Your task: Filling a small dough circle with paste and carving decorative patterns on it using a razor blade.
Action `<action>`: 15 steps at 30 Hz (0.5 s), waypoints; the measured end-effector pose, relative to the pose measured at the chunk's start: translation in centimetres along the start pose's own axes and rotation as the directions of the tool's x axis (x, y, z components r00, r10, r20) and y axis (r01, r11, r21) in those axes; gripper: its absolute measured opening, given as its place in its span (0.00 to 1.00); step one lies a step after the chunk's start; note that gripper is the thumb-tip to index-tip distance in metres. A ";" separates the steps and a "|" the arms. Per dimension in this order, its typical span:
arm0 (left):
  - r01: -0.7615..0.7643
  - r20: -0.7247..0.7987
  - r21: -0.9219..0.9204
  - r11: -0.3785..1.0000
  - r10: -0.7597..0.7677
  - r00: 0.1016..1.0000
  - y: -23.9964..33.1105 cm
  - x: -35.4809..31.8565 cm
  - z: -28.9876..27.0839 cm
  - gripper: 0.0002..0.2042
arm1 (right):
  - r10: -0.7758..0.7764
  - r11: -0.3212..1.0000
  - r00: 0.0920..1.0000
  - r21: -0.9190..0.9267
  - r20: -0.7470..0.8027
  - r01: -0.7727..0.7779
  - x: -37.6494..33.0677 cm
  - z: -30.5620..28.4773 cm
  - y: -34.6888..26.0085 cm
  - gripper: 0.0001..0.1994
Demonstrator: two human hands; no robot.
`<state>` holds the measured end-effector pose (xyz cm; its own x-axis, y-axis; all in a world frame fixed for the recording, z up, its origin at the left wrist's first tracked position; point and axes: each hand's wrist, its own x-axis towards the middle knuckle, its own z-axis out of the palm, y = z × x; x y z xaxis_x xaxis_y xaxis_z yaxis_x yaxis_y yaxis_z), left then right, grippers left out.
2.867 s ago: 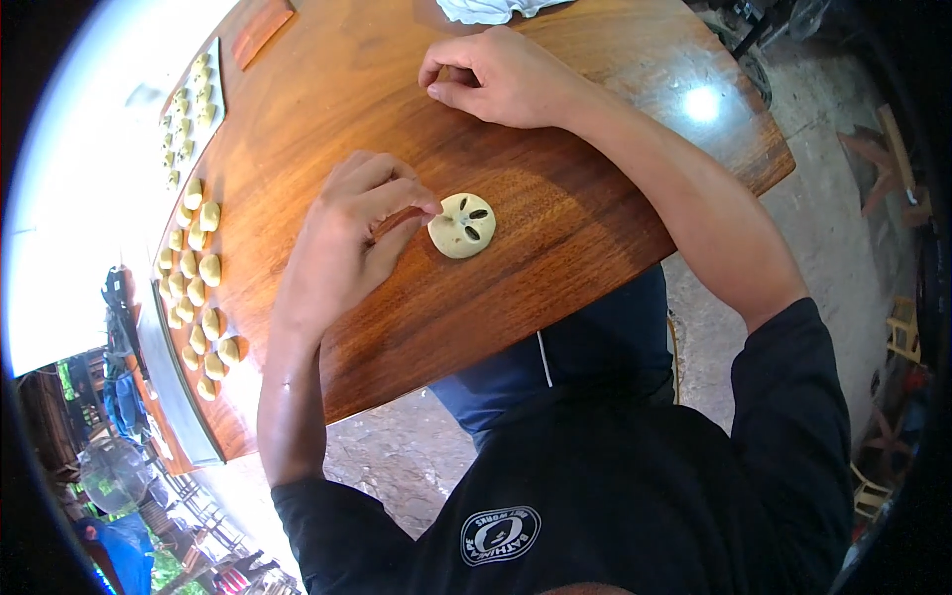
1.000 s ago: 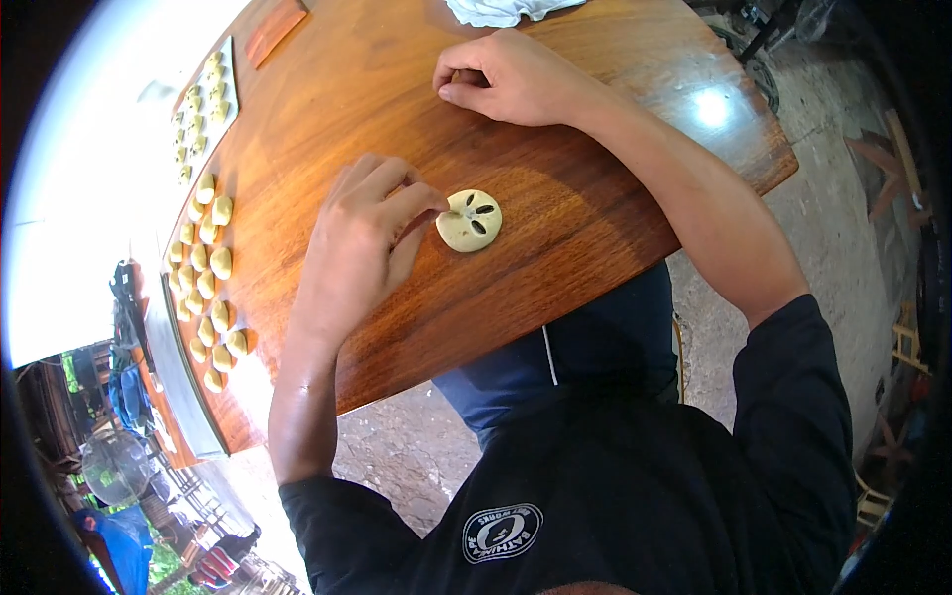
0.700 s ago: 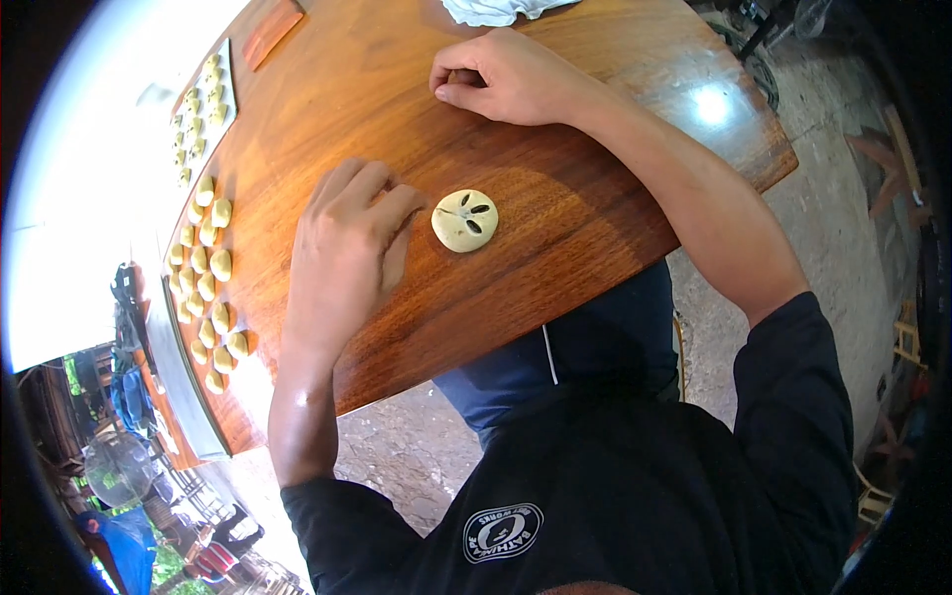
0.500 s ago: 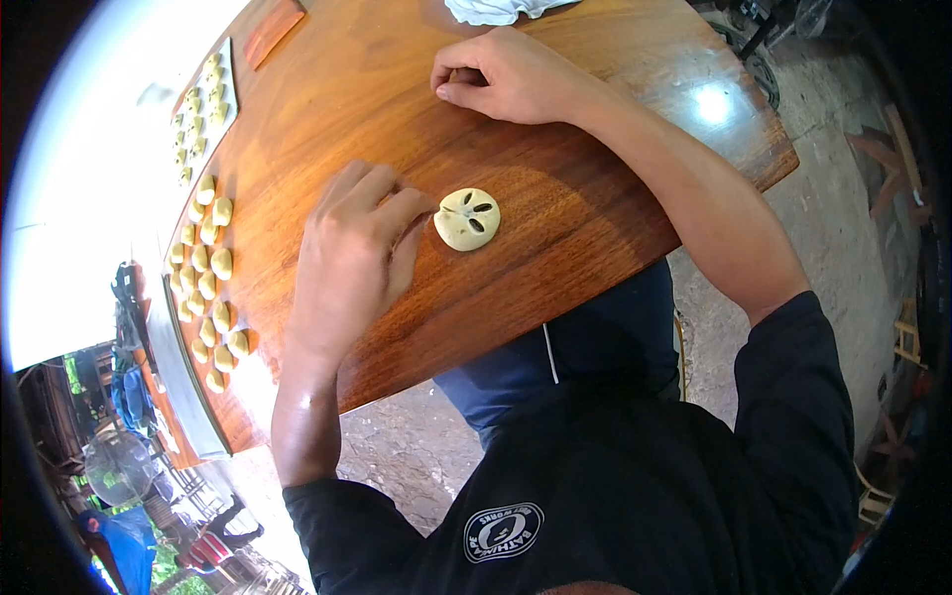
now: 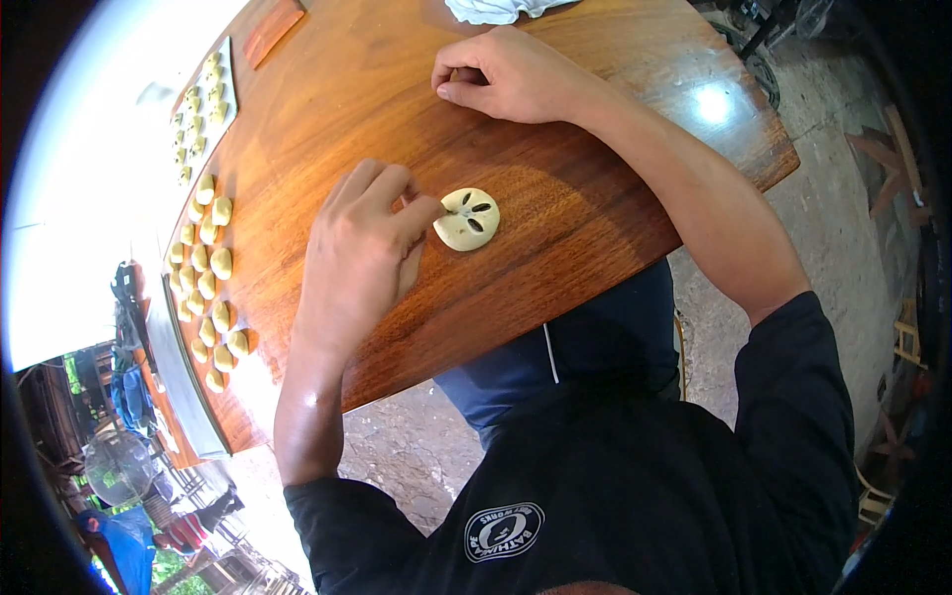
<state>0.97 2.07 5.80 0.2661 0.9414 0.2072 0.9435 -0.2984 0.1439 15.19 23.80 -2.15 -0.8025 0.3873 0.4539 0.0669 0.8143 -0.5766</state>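
Wooden and glossy, the brown table (image 5: 516, 129) fills the upper middle of the view, its near edge running aslant from lower left up to a rounded corner at the right, beyond which lies rough stone floor (image 5: 823, 198). One pale disc of dough (image 5: 467, 218), cut with four dark slits that fan outward, lies flat on the wood, a fair way in from that near edge, with bare wood on its right and behind it. The left hand (image 5: 362, 253) rests palm down just beside the disc, fingers curled loosely, its forefinger and thumb tips touching the disc's left rim; a thin reddish tool seems to peek out between the fingers, though it is too small to be sure of, so whether the hand grips anything cannot be told. The right hand (image 5: 506, 74) sits farther back on the table, well apart from the disc, clenched into a loose fist with the thumb tucked against the fingers; whether it holds something is hidden. Between the two hands the wood lies open. Along the table's left edge stands a cluster of yellowish dough pieces (image 5: 208, 278), roughly eighteen, in uneven rows. Behind them a pale tray (image 5: 230, 74) holds about a dozen smaller pieces. One reddish wooden block (image 5: 273, 30) lies at the far left corner, and one white cloth (image 5: 496, 10) at the far edge.
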 end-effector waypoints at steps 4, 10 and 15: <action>0.009 -0.050 0.074 0.997 -0.006 0.999 0.3 -0.2 -0.6 0.10 | 0.051 0.998 0.998 0.018 0.034 -0.052 0.1 -0.1 -0.2 0.06; 0.044 -0.061 0.001 0.999 -0.044 0.997 0.7 -0.1 -0.7 0.08 | 0.037 0.999 0.999 0.005 0.024 -0.037 -0.1 -0.3 -0.2 0.06; 0.007 -0.056 -0.012 1.000 -0.008 0.998 0.6 0.0 0.0 0.08 | 0.050 0.999 0.998 0.017 0.038 -0.050 0.1 -0.2 -0.4 0.06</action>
<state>1.52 1.87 5.92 0.2470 0.9334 0.2603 0.9431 -0.2933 0.1567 15.20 23.60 -1.73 -0.8200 0.4107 0.3987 0.0970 0.7861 -0.6104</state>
